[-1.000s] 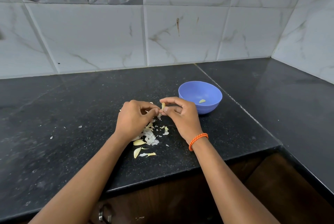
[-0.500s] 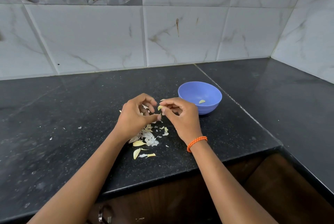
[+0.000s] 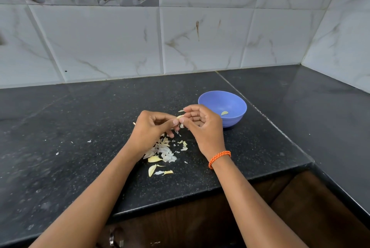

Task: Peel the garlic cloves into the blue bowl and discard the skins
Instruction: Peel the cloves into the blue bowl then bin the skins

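Nearest to the person, at the front edge of the black speckled stone table (image 3: 80,147), two bare forearms reach forward; the right one wears an orange braided wristband (image 3: 219,158). Between the arms lies a loose heap of thin white and yellowish garlic skins (image 3: 163,152), with a few more curved pieces at about 6 o'clock from it, nearer the edge. These skins are not yet discarded, so I judge that part of the task is left for later.

Just beyond the heap, the two hands meet above the table. The left hand (image 3: 152,129) and the right hand (image 3: 202,125) both pinch one small pale garlic clove (image 3: 180,116) between thumb and fingertips; the other fingers are loosely curled. Whether its skin is already half off is too small to tell.

At about 2 o'clock from the hands, very near the right hand, stands the round blue plastic bowl (image 3: 234,121). Inside it I see only one peeled pale clove (image 3: 224,113). So the work seems to be at an early stage: one clove is done and one is in the fingers. How many unpeeled cloves remain I cannot tell.

Behind all stands the white marbled tile wall (image 3: 120,43).
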Action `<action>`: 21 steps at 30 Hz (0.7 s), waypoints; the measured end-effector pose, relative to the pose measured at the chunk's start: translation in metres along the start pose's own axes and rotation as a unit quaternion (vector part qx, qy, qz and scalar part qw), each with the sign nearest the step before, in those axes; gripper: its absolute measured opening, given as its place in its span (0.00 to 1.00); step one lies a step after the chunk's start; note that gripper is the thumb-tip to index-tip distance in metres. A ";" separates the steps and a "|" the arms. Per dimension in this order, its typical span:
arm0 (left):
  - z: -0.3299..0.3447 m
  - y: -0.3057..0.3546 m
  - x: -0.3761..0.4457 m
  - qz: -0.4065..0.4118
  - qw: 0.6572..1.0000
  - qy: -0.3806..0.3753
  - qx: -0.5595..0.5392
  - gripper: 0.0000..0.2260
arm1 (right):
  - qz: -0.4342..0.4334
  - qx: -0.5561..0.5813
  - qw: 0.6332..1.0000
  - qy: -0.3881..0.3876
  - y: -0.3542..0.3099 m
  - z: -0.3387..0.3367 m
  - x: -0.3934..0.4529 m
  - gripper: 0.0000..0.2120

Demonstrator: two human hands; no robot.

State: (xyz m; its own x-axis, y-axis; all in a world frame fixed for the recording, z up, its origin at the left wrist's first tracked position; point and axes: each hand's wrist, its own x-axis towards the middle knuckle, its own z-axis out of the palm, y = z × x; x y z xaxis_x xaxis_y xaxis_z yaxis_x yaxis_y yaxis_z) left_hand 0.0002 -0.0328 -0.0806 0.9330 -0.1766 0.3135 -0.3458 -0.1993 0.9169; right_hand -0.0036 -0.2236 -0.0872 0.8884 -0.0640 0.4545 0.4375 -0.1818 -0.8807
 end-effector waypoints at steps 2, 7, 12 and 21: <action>0.001 0.004 -0.001 0.000 1.000 0.005 -0.011 0.05 | 0.011 0.004 1.000 -0.016 0.002 -0.001 0.001 0.06; 0.003 0.008 -0.003 0.000 1.000 0.000 -0.025 0.04 | 0.032 0.022 0.998 -0.042 0.003 -0.002 0.001 0.02; 0.005 0.007 -0.003 0.007 1.000 0.011 -0.003 0.04 | 0.031 0.019 0.998 -0.044 0.004 -0.002 0.001 0.04; 0.005 0.005 -0.002 0.005 1.000 0.001 0.022 0.05 | 0.035 -0.022 0.997 -0.060 0.000 0.003 0.001 0.05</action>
State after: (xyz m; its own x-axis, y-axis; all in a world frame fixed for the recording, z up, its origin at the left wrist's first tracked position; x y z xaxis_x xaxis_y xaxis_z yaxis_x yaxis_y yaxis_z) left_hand -0.0041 -0.0385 -0.0784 0.9299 -0.1766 0.3226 -0.3585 -0.2405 0.9020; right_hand -0.0022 -0.2207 -0.0873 0.9279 0.0384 0.3707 0.3696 -0.2243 -0.9017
